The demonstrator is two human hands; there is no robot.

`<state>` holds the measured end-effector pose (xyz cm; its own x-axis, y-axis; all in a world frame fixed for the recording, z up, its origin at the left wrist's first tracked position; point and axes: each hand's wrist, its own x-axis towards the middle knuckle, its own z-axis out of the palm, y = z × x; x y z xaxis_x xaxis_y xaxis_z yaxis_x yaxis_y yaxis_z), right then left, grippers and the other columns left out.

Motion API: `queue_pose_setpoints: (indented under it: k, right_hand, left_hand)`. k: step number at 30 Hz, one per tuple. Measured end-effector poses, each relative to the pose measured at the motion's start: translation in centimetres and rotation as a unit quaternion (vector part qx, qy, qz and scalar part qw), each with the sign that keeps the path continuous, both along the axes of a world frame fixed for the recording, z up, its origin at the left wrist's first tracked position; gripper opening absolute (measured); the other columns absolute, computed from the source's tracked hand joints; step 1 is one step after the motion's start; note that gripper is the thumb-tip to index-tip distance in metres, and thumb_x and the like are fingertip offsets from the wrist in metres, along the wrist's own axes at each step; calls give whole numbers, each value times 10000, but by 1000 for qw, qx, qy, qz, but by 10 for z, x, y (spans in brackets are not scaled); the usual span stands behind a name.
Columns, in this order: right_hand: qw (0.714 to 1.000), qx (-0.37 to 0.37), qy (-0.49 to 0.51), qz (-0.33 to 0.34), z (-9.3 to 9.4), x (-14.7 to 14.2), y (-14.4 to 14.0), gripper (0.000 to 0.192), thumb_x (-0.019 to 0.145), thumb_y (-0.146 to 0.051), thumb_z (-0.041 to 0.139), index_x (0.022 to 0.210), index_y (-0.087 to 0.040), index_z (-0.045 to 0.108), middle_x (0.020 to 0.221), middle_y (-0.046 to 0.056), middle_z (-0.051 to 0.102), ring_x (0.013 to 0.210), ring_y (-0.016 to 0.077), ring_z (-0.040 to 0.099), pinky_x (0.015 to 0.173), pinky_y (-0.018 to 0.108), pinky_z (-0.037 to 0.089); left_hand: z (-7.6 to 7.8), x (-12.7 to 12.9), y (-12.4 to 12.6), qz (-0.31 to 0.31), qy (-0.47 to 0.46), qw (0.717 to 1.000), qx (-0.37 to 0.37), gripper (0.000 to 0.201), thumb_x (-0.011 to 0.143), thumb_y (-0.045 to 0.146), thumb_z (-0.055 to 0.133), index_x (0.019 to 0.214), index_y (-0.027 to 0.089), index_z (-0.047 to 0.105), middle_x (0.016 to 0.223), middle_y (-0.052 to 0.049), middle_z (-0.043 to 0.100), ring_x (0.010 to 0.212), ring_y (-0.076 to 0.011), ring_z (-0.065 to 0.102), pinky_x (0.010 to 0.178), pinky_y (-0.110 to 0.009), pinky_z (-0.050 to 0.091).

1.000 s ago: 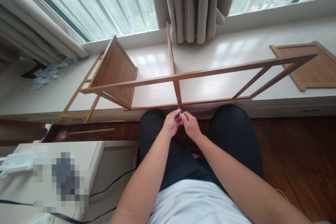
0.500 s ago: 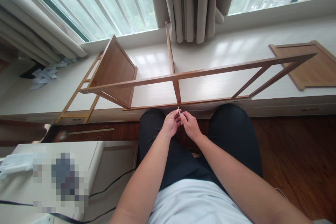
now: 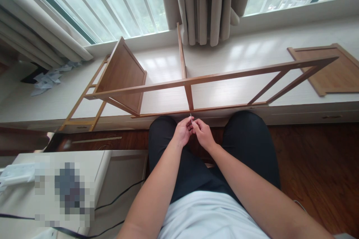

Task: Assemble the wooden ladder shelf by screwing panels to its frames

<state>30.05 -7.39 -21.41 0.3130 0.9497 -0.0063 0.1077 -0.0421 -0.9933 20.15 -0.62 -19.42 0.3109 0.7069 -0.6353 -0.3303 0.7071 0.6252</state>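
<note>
Between my knees, both hands meet just below the lower rail of a brown wooden frame (image 3: pixel 218 77). My right hand (image 3: pixel 203 132) is closed, with thumb and forefinger pinching a thin metal rod (image 3: pixel 191 117), much like a hex key. My left hand (image 3: pixel 183 130) curls around the same rod from the other side, fingertips touching it. The rod points up, and its tip is at the rail near the foot of the middle crosspiece (image 3: pixel 189 97). Whether it sits in a hole is too small to tell. The frame stands on its long side at the ledge's edge.
A wooden panel (image 3: pixel 122 71) stands at the frame's left end, beside a ladder-like wooden piece (image 3: pixel 80 122). Another panel (image 3: pixel 332 69) lies on the white ledge (image 3: pixel 238 50) at right. Paper scraps (image 3: pixel 47 82) lie far left. A white cabinet (image 3: pixel 101 160) with black cables is lower left.
</note>
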Motion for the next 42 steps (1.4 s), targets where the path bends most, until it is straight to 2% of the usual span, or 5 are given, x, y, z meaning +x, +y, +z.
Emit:
queue_pose_setpoints:
  k: [8,17,26,33,42]
  right_hand:
    - [1000,0,-14,-5,-3,0,-1,281,979,-466,530,859,-226,613,717,-6,645,644,167,595,640,278,449]
    - [999,2,-37,-27,1,0,-2,295,921,-494,629,801,-232,566,723,-13,630,649,162,577,650,278,433]
    - [997,-9,-66,-41,-4,-1,1,252,899,-466,652,834,-232,585,751,-3,659,667,172,597,678,288,442]
    - [993,-11,-113,-19,-3,-1,0,206,898,-433,656,861,-242,588,707,-16,641,632,175,588,654,286,435]
    - [990,-13,-140,-24,-3,-1,2,190,911,-421,634,876,-241,589,730,-7,658,647,181,606,663,289,436]
  left_hand:
    - [-1,0,-1,0,-1,1000,-2,168,770,267,805,850,132,744,730,-33,692,600,-110,603,552,-226,485]
    - [-8,-2,-1,-2,-6,1000,2,185,786,276,794,900,135,757,777,-51,716,690,-142,672,654,-254,534]
    - [-5,0,-2,7,-15,1000,-2,126,814,236,763,888,134,760,784,-48,730,697,-140,680,666,-252,553]
    - [-5,3,-1,15,-22,1000,-9,96,857,200,714,865,113,753,714,-51,716,641,-137,677,649,-249,565]
    - [-5,2,-1,13,-29,999,-14,109,850,203,740,904,109,747,743,-54,729,651,-142,692,648,-251,571]
